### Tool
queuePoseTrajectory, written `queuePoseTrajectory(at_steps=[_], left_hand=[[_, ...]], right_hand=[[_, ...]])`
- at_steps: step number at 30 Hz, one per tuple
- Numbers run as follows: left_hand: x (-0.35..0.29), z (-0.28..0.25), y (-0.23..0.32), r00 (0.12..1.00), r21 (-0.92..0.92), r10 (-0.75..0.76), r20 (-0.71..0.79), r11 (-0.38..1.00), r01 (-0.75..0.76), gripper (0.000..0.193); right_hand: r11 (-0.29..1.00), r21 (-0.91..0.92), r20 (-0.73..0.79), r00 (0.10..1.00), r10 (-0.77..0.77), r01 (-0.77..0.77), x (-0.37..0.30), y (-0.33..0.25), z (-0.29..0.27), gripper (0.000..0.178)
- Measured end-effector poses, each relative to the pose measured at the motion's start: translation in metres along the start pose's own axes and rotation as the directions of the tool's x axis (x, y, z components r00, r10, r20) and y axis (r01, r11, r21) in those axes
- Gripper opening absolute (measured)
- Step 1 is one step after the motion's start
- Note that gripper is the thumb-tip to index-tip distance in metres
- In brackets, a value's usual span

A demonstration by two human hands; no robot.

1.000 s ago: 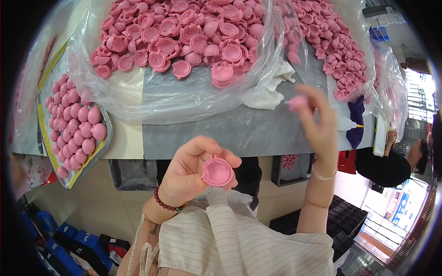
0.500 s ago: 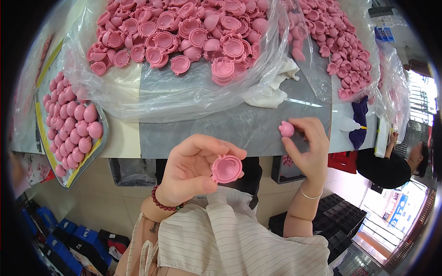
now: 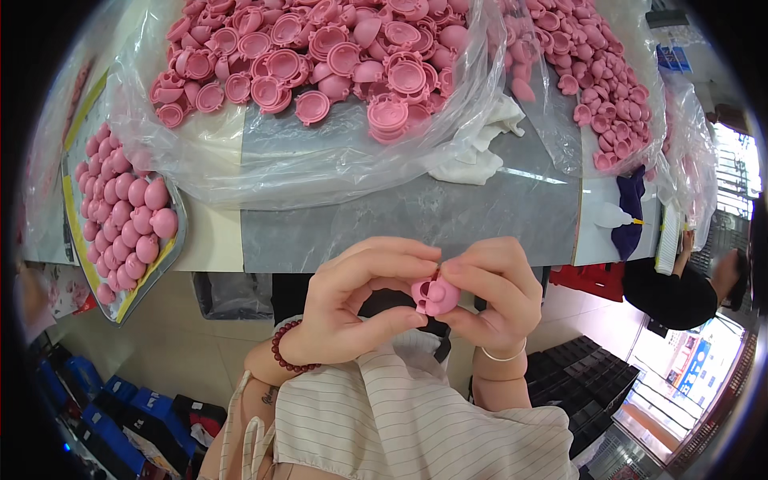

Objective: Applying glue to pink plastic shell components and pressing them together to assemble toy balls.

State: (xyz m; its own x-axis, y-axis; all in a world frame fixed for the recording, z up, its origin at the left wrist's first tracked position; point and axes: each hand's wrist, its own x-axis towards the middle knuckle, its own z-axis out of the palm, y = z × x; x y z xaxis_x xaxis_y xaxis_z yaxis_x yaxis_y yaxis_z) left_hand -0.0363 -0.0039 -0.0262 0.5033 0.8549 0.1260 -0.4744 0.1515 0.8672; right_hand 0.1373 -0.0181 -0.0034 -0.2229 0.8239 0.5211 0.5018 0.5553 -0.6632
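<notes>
In front of my chest, just off the table's near edge, my two hands meet. My left hand [image 3: 342,298] is closed, thumb and fingertips on a round pink plastic half-shell, now mostly hidden by the fingers. My right hand [image 3: 500,292] pinches a small rounded pink plastic piece [image 3: 440,297] with knobs on it, held against the half-shell. A dark gap shows on its left side; whether the two pieces are joined I cannot tell. Beyond the hands, a heap of pink half-shells [image 3: 328,44] lies on clear plastic sheeting [image 3: 320,180].
At left, a yellow-edged tray [image 3: 172,248] holds several closed pink balls [image 3: 128,216]. More small pink pieces [image 3: 608,104] lie at far right. A white cloth [image 3: 472,164], a white bottle [image 3: 612,216] and a purple cloth [image 3: 628,216] are on the table [image 3: 336,236]. Another person [image 3: 668,292] sits at right.
My right hand has come left and down off the table, bringing the small pink piece to the half-shell. My left hand has turned, and the half-shell's open face no longer faces up.
</notes>
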Motion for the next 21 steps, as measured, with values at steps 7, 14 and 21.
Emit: queuePoseTrajectory(at_steps=[7,14,21], left_hand=[[0.001,-0.002,-0.003,1.000,0.100,0.017,0.008,0.995,-0.017,0.036],[0.004,-0.008,-0.010,0.991,0.120,0.127,0.034,0.984,-0.130,0.052],[0.003,0.002,-0.006,0.982,-0.111,-0.062,-0.177,0.993,0.042,0.052]], right_hand=[[0.999,-0.038,-0.001,1.000,0.018,-0.018,-0.001,-0.002,-0.001,0.030],[0.987,-0.150,-0.065,0.995,-0.073,0.062,-0.012,-0.010,0.011,0.031],[0.999,0.037,-0.109,0.994,0.017,-0.013,-0.012,-0.008,0.007,0.040]])
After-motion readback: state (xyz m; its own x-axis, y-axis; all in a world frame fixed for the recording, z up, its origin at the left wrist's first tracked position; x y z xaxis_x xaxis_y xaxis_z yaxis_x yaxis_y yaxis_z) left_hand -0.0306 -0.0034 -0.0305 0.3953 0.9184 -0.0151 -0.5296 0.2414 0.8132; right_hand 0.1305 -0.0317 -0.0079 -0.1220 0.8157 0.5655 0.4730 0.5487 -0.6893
